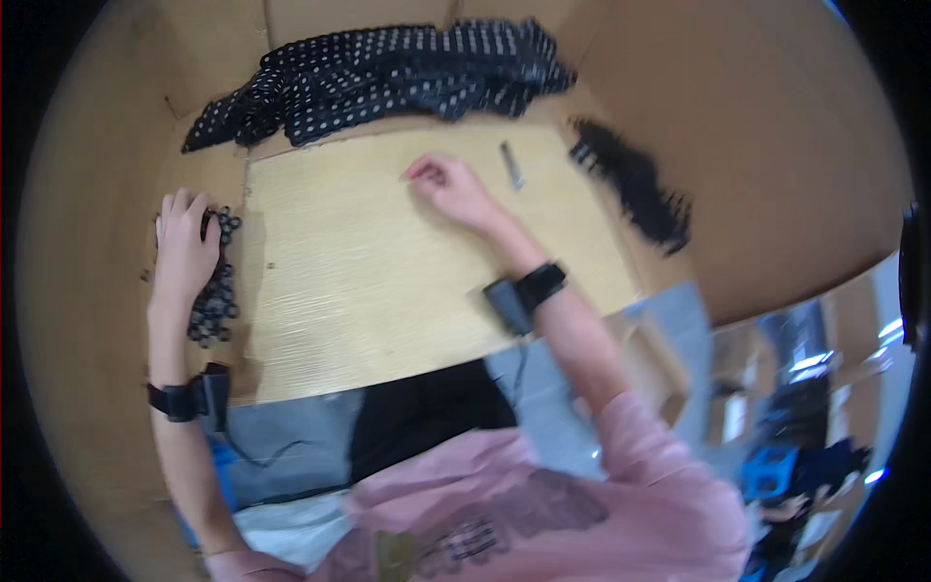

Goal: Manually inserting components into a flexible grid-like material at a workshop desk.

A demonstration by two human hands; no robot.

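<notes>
Head view: black pieces (pixel 213 312) beside, apparently under, left hand (pixel 186 242).

Left hand (pixel 186 242) is covering part of the dark pile (pixel 215 306); right hand (pixel 454 189) is blurring (can't tell if its fingers (pixel 419 167) are gripping anything). Black bundle (pixel 635 184) is blurring too. Tiny speck (pixel 271 265) is showing too small to identify. Lower edge is cutting off pink shirt (pixel 640 514).

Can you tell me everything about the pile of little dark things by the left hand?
The pile is lots of small, dark, roundish pieces, some with greyer middles. They look like plastic or metal, but blur hides details. They lie heaped together on brown cardboard, left of the yellow sheet. The left hand covers part, seemingly touching it.
</notes>
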